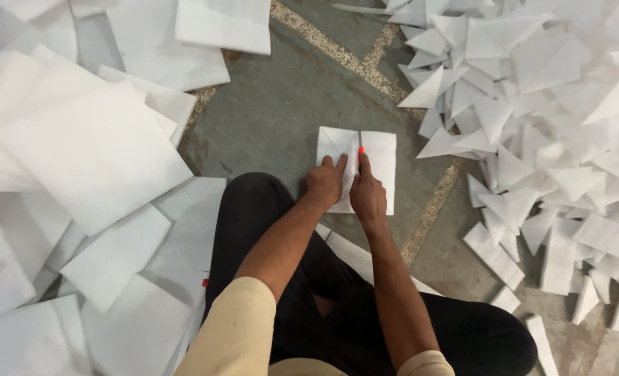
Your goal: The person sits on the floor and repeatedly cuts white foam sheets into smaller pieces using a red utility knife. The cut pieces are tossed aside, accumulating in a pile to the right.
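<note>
Head view looks down on a white foam square [375, 157] lying flat on the grey stone floor [281, 104], just ahead of the person's black-trousered knees [253, 209]. On the near left part of the square, the left hand [325, 182] presses down, its fingers spread flat and grasping nothing. Just right of it, the right hand [368, 195] is clenched around an orange-handled cutter [360, 154], whose blade stands on the square's middle line. Well to the right of the square lies a heap of white foam triangles [532, 90]. Well to its left, large white foam sheets [86, 153] lie overlapping in a loose stack.
</note>
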